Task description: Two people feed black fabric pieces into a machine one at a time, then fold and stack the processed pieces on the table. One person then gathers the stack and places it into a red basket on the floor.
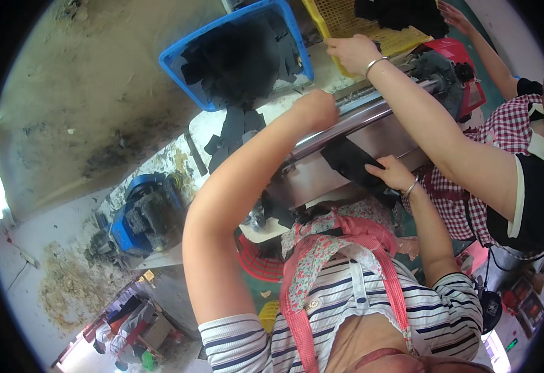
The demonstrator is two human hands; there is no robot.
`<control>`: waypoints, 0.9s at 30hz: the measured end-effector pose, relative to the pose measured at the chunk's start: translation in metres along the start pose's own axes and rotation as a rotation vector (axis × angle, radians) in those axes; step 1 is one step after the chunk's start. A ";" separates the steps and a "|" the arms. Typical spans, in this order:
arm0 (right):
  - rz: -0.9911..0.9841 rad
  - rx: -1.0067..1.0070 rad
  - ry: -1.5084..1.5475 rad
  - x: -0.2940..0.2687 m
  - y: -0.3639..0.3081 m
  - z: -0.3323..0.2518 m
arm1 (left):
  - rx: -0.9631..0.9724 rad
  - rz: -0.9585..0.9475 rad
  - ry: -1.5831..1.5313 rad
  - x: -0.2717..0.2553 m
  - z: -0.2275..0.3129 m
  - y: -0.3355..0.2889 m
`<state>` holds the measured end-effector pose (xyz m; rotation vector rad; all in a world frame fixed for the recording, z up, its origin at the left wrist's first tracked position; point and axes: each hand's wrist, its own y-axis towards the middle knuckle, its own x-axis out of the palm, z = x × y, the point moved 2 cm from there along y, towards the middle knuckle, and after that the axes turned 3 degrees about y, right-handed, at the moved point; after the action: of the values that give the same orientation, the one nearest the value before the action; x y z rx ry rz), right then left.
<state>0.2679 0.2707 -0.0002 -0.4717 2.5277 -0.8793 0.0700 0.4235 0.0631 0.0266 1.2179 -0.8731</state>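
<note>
My left hand (pixel 315 110) is curled at the far side of the shiny metal roller (pixel 359 118) of a machine. Its fingers point away, and whatever they grip is hidden. Below the roller, my right hand (pixel 397 174) pinches flat black sheet pieces (pixel 353 160), thumb on top. These pieces lie tilted against the pale front panel (pixel 306 181) of the machine. More black pieces (pixel 233 137) are spread on the worktop beside my left forearm.
A blue bin (pixel 171 61) full of black pieces stands beyond my left hand. A co-worker's hand (pixel 354 53) rests on the yellow basket (pixel 325 28); their arm crosses above the roller's right part. A dusty blue motor (pixel 129 221) sits left, a red basket (pixel 256 264) below.
</note>
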 end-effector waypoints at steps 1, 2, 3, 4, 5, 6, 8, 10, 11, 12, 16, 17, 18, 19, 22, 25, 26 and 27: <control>0.026 -0.050 -0.060 0.001 -0.001 -0.004 | -0.032 -0.062 0.018 0.007 -0.002 0.009; 0.055 -0.096 -0.120 0.001 -0.003 -0.007 | -0.061 -0.125 0.036 0.014 -0.003 0.015; 0.057 -0.095 -0.116 0.004 -0.003 -0.005 | -0.059 -0.127 0.039 0.021 -0.005 0.018; 0.211 -0.287 -0.054 0.006 -0.005 -0.006 | -0.034 -0.023 -0.024 0.025 -0.007 0.020; 0.370 -0.473 0.008 0.005 -0.010 -0.008 | -0.004 0.077 -0.089 0.026 -0.006 0.021; 0.307 -0.482 0.050 0.003 -0.015 -0.015 | 0.000 0.072 -0.086 0.025 -0.001 0.016; 0.256 -0.438 0.039 -0.003 -0.023 -0.025 | 0.520 0.457 -0.165 0.021 0.020 -0.008; 0.197 -0.402 0.028 -0.006 -0.029 -0.035 | 0.604 0.368 -0.147 0.032 0.025 -0.031; 0.155 -0.400 0.047 -0.005 -0.031 -0.039 | 0.683 0.283 -0.132 0.037 0.026 -0.042; 0.114 -0.397 0.066 -0.007 -0.033 -0.042 | 0.685 0.282 -0.133 0.037 0.027 -0.050; 0.049 -0.363 -0.012 -0.009 -0.033 -0.051 | 0.373 0.076 -0.427 0.033 0.025 -0.064; 0.024 -0.330 0.066 -0.008 -0.030 -0.052 | 0.329 0.165 -0.475 0.030 0.025 -0.067; -0.001 -0.297 0.143 -0.006 -0.028 -0.051 | 0.326 0.217 -0.480 0.030 0.024 -0.068; -0.010 -0.297 0.143 -0.001 -0.027 -0.051 | 0.318 0.217 -0.482 0.027 0.022 -0.068; 0.165 -0.484 0.460 0.004 -0.025 -0.059 | 0.231 0.174 -0.486 0.018 0.017 -0.070; -0.060 -0.271 0.450 -0.007 -0.021 -0.049 | 0.288 0.373 -0.394 0.016 0.015 -0.072; -0.052 -0.245 0.470 -0.005 -0.021 -0.050 | 0.288 0.374 -0.395 0.015 0.016 -0.072; -0.052 -0.245 0.469 -0.004 -0.022 -0.052 | 0.280 0.374 -0.331 0.012 0.017 -0.072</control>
<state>0.2498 0.2821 0.0526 -0.4474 3.0884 -0.7719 0.0417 0.3603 0.0902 0.3145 0.7430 -0.6788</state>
